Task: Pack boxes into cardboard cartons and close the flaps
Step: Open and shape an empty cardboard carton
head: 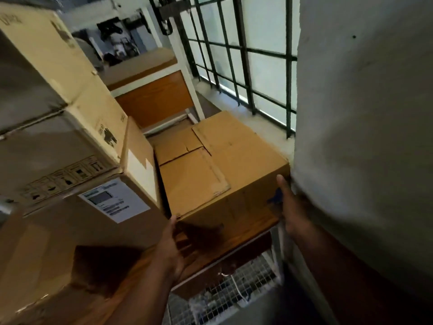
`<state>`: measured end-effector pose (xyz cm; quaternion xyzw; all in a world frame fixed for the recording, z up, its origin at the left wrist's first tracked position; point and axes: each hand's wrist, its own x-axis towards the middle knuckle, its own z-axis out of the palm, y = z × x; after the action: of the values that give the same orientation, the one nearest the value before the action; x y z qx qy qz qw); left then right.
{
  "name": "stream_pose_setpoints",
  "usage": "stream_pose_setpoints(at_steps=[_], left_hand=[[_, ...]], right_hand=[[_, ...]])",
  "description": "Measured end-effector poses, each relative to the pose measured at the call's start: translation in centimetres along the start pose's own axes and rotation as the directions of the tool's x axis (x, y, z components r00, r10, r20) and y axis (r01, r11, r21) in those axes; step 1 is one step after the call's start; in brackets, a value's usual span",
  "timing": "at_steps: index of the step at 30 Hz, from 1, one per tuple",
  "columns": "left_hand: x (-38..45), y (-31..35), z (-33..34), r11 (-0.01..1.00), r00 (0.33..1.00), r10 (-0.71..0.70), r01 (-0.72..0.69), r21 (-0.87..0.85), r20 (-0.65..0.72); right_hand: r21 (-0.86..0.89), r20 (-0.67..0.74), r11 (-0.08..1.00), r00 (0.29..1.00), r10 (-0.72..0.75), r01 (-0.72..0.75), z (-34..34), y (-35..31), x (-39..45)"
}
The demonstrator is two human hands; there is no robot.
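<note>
A brown cardboard carton (218,165) with its top flaps folded shut sits on a wooden shelf (234,238) between a stack of cartons and a wall. My left hand (173,249) lies flat against the carton's lower left front corner. My right hand (291,207) presses its right side, fingers extended, squeezed next to the wall. Both hands hold the carton between them.
Larger cartons (70,141) with printed labels are stacked at the left, tight against the brown carton. A white wall (363,113) stands at the right. A barred window (246,62) lies behind. A wire mesh rack (229,294) sits below the shelf. Another wooden desk (154,99) stands further back.
</note>
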<state>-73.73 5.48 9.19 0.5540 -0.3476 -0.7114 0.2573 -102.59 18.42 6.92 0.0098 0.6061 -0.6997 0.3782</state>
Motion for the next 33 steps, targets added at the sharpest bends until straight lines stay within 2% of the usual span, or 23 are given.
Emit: stream_pose_setpoints(at_steps=[5,8,12,16,22,28,33], left_hand=[[2.2,0.3,1.7,0.996,0.996,0.011,-0.019,-0.090,-0.093],[3.2,1.1,1.8,0.991,0.994,0.000,-0.015,-0.132,-0.112],[3.9,2.3,1.9,0.993,0.991,-0.030,0.015,-0.114,-0.130],[3.5,3.0,2.1,0.993,0.996,-0.026,0.017,-0.113,-0.080],[3.1,4.6,1.4,0.995,0.998,-0.060,0.062,-0.073,0.034],[1.4,5.3,1.8,0.989,0.997,-0.073,0.067,-0.134,-0.037],[-1.1,4.2,1.4,0.984,0.995,-0.101,0.097,-0.152,-0.018]], right_hand=[[0.102,0.007,0.988,0.993,0.118,-0.118,2.3,-0.2,4.7],[0.159,0.077,0.961,0.974,0.215,-0.225,3.3,-0.7,5.9],[0.185,0.076,0.947,0.965,0.252,-0.262,4.4,-2.1,6.2],[0.220,0.054,0.939,0.964,0.260,-0.265,5.3,-2.4,5.7],[0.327,0.108,0.903,0.960,0.257,-0.279,4.0,-0.8,5.6],[0.375,0.079,0.910,0.984,0.157,-0.175,3.2,-0.1,4.4],[0.429,0.028,0.898,0.996,0.088,-0.092,1.2,0.6,2.1]])
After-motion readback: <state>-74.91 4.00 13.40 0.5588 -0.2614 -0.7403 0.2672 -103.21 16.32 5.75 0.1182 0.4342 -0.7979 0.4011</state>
